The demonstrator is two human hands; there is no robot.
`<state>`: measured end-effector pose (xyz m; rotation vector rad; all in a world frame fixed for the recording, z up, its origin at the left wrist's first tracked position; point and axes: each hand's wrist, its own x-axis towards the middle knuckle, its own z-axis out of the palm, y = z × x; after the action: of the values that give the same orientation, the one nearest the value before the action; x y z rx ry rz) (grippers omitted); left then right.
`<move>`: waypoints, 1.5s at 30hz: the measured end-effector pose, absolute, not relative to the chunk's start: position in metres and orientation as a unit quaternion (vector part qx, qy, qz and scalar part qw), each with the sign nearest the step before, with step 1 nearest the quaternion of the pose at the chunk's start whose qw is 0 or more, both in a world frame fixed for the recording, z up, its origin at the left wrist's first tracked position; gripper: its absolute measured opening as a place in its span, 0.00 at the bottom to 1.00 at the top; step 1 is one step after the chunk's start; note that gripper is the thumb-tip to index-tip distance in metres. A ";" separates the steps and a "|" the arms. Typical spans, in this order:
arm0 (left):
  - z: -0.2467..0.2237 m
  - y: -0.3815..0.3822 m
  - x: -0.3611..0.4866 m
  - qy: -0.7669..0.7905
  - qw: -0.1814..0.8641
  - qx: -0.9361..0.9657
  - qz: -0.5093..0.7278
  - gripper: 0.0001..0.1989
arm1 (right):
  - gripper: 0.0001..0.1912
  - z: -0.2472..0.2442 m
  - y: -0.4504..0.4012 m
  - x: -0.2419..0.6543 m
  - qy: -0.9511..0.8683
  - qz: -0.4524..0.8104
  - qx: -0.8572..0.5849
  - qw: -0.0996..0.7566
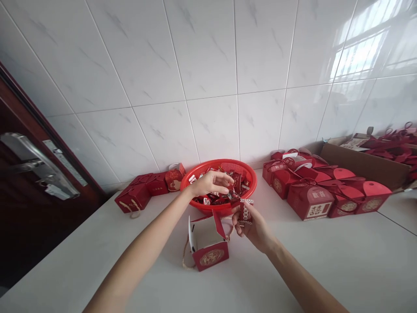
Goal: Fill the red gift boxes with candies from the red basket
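Note:
A red plastic basket [251, 174] full of small wrapped candies stands against the tiled wall. Over its front rim my left hand [213, 182] has thumb and fingers around a small dark-red wrapped candy [232, 195]. My right hand [256, 226], in front of the basket's right side, holds a red and white candy packet [246, 212] between thumb and fingers. Below my hands, an open red box [211, 257] with a gold round pattern and rope handle rests on the table; its pale inside shows no candy.
Closed red boxes [135, 195] sit left of the basket. Several red gift boxes [309, 201] stand in a group at the right, before a cardboard carton [361, 165] with red ribboned items. A dark door [26, 208] with a metal handle is at the far left.

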<state>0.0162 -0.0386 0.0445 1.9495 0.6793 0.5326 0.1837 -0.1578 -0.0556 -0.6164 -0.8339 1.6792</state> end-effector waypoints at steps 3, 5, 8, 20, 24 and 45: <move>0.054 -0.048 0.027 0.261 0.461 0.828 0.185 0.15 | 0.25 -0.054 -0.160 0.184 -0.353 0.709 -0.260 0.553; 0.056 -0.052 0.030 0.255 0.461 0.830 0.182 0.14 | 0.22 -0.053 -0.162 0.183 -0.364 0.702 -0.264 0.552; 0.056 -0.057 0.031 0.251 0.472 0.826 0.180 0.16 | 0.21 -0.051 -0.163 0.182 -0.373 0.701 -0.261 0.549; 0.039 -0.027 0.001 0.442 0.134 0.887 -0.012 0.01 | 0.17 -0.054 -0.163 0.183 -0.381 0.685 -0.289 0.549; 0.028 -0.018 -0.011 0.446 0.134 0.884 -0.029 0.09 | 0.17 -0.055 -0.162 0.183 -0.386 0.686 -0.289 0.545; 0.033 -0.048 -0.013 0.389 0.465 0.746 0.274 0.25 | 0.31 -0.051 -0.160 0.185 -0.330 0.738 -0.246 0.535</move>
<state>-0.0134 -0.0476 0.0335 1.8328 0.9565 0.6738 0.1850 -0.1603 -0.0510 -0.5865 -0.7850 1.7583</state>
